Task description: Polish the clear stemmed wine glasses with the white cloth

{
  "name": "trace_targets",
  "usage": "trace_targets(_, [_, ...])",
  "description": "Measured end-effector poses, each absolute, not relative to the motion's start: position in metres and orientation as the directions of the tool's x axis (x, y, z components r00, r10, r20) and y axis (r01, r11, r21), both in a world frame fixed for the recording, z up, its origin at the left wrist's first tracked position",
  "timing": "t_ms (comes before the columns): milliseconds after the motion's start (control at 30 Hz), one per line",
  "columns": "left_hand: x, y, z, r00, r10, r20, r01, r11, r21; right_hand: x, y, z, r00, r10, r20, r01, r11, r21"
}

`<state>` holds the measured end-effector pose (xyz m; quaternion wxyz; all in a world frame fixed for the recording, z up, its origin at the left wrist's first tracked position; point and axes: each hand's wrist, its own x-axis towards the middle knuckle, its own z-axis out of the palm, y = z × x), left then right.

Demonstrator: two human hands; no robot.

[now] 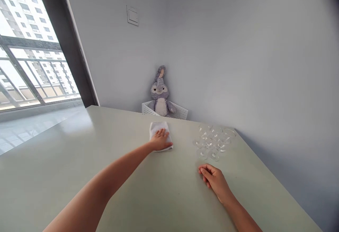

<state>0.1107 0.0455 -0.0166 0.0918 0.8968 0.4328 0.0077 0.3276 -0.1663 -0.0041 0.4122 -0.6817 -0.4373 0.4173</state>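
A folded white cloth point(156, 127) lies on the far middle part of the pale table. My left hand point(160, 139) rests flat on top of it, fingers spread and not wrapped around the fabric. My right hand point(213, 179) is on or just above the tabletop to the right, its fingers loosely curled in with the thumb against them. Nothing shows in its grasp. Just beyond it stands a cluster of several clear stemmed glasses point(213, 140), apart from the fingers. Their outlines overlap, so single glasses are hard to separate.
The pale table point(127, 200) ends against the grey wall point(238, 48). Behind its far edge, a plush rabbit point(161, 103) sits in a white perforated basket point(181, 112). A window with a railing point(39, 80) is at the left, and a light switch point(132, 15) is on the wall.
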Motion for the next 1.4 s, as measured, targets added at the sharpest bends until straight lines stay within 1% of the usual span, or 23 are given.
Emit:
trace_targets(200, [0.022, 0.101, -0.014, 0.368, 0.929, -0.050, 0.925, -0.359, 0.125, 0.329, -0.167, -0.010, 0.262, 0.944, -0.198, 0.302, -0.275, -0.913])
trace_targets(300, [-0.032, 0.110, -0.008, 0.208, 0.977, -0.038, 0.974, -0.203, 0.098, 0.330, -0.167, -0.016, 0.254, 0.950, -0.183, 0.343, -0.265, -0.901])
trace_targets(400, [-0.091, 0.106, 0.000, 0.063, 0.998, -0.027, 0.995, -0.060, 0.080, 0.331, -0.168, -0.019, 0.248, 0.952, -0.178, 0.393, -0.267, -0.880])
trace_targets(467, [-0.130, 0.096, 0.006, -0.033, 0.999, -0.021, 0.997, 0.034, 0.073, 0.331, -0.168, -0.019, 0.243, 0.954, -0.176, 0.425, -0.267, -0.865])
trace_targets(533, [-0.168, 0.081, 0.014, -0.179, 0.984, -0.021, 0.981, 0.180, 0.079, 0.331, -0.168, -0.018, 0.240, 0.957, -0.164, 0.449, -0.259, -0.855])
trace_targets(633, [-0.211, 0.050, 0.029, -0.301, 0.954, -0.002, 0.951, 0.300, 0.081, 0.330, -0.169, -0.016, 0.244, 0.957, -0.160, 0.470, -0.261, -0.844])
trace_targets(700, [-0.225, 0.027, 0.041, -0.379, 0.925, 0.028, 0.923, 0.376, 0.077, 0.329, -0.168, -0.016, 0.252, 0.954, -0.162, 0.474, -0.268, -0.839])
trace_targets(800, [-0.228, -0.001, 0.057, -0.502, 0.856, 0.123, 0.865, 0.494, 0.088, 0.329, -0.167, -0.018, 0.239, 0.961, -0.136, 0.489, -0.240, -0.839])
trace_targets(867, [-0.225, -0.011, 0.062, -0.531, 0.834, 0.149, 0.847, 0.523, 0.094, 0.329, -0.166, -0.019, 0.220, 0.969, -0.109, 0.502, -0.209, -0.840])
trace_targets(967, [-0.225, -0.013, 0.060, -0.491, 0.864, 0.109, 0.871, 0.484, 0.085, 0.328, -0.165, -0.019, 0.205, 0.975, -0.082, 0.508, -0.178, -0.843])
trace_targets(1100, [-0.220, -0.003, 0.042, -0.336, 0.942, -0.002, 0.941, 0.336, 0.053, 0.322, -0.166, -0.015, 0.196, 0.979, -0.054, 0.498, -0.147, -0.854])
trace_targets(1200, [-0.190, 0.002, 0.023, -0.204, 0.979, -0.021, 0.978, 0.205, 0.050, 0.317, -0.167, -0.011, 0.186, 0.982, -0.043, 0.494, -0.131, -0.859])
trace_targets(1333, [-0.109, -0.010, 0.002, 0.096, 0.995, -0.042, 0.994, -0.093, 0.059, 0.315, -0.169, -0.008, 0.178, 0.983, -0.036, 0.513, -0.124, -0.850])
trace_targets(1400, [-0.059, -0.030, -0.004, 0.356, 0.934, -0.036, 0.932, -0.352, 0.084, 0.316, -0.169, -0.008, 0.184, 0.983, -0.030, 0.511, -0.122, -0.851])
